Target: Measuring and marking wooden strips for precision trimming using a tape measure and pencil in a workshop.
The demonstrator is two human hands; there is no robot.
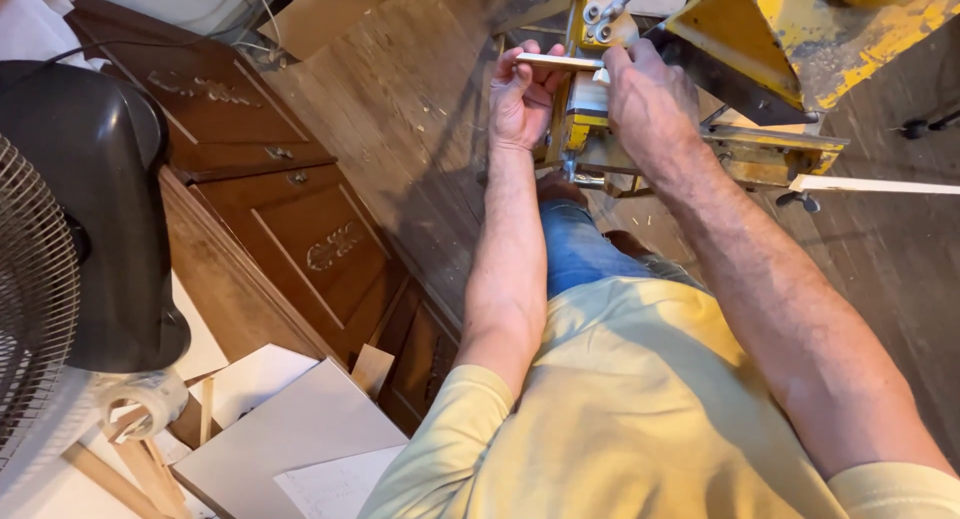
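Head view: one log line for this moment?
left hand: holds pale strip | right hand: on same strip | strip: against yellow machine | floor: wooden

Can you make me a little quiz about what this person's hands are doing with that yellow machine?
1. True or false: both hands are on the thin pale wooden strip.
2. What stands at the far left of the picture? A) a fan B) a bicycle C) a ladder
3. What colour is the machine the strip is pressed against?

Key:
1. True: the left hand pinches its left end, and the right hand its right end.
2. A: the fan, beside the brown carved cabinet.
3. Yellow, worn and chipped.
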